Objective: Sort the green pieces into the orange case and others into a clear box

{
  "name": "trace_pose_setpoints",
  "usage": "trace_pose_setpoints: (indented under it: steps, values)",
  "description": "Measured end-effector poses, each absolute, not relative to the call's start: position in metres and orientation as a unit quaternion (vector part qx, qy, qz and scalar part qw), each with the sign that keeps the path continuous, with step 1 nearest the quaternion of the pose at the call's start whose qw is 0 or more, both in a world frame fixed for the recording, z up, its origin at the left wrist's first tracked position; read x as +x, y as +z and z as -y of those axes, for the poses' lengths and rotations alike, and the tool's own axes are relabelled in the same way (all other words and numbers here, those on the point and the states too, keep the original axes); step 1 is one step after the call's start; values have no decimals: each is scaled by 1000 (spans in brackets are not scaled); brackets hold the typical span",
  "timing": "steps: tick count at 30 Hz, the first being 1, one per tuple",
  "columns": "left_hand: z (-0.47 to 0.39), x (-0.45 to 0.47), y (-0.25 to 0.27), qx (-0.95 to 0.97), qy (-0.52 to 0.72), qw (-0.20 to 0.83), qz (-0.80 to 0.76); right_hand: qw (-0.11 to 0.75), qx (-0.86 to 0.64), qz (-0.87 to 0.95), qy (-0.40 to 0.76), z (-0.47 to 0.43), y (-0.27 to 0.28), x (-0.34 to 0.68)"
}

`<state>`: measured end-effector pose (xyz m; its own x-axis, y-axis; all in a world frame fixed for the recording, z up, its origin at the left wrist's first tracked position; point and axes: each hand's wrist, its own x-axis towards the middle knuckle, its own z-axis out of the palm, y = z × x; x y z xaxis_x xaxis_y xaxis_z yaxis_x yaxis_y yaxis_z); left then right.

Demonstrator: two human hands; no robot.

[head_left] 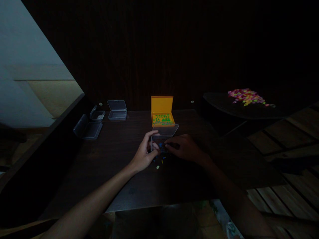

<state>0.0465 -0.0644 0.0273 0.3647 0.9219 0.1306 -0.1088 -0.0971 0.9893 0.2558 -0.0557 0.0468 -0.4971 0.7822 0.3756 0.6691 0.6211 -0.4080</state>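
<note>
A clear plastic box [166, 130] stands on the dark table with its lid raised, small blue pieces [161, 145] showing inside. My left hand [147, 151] curls round its left side, thumb in front and fingers behind, holding it. From the right, my right hand [183, 146] reaches over the box with thumb and fingertips pressed together; whatever they pinch is too dark to see. Just in front of the box lie several tiny loose pieces, among them a pale one [158, 167] and a yellow one [162, 162].
Behind the box sits an open orange case [161, 105] with green pieces inside. Several open clear boxes [117, 115] stand at the table's back left. On a dark rounded surface [216, 101] at the right lies a heap of colourful small pieces [245, 96].
</note>
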Motion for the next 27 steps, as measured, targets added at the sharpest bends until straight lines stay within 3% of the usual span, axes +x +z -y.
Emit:
trace_pose_setpoints:
  steps: [27]
  values:
    - [61, 45, 23, 578, 450, 592, -335, 251, -417, 865, 121, 52, 41, 259]
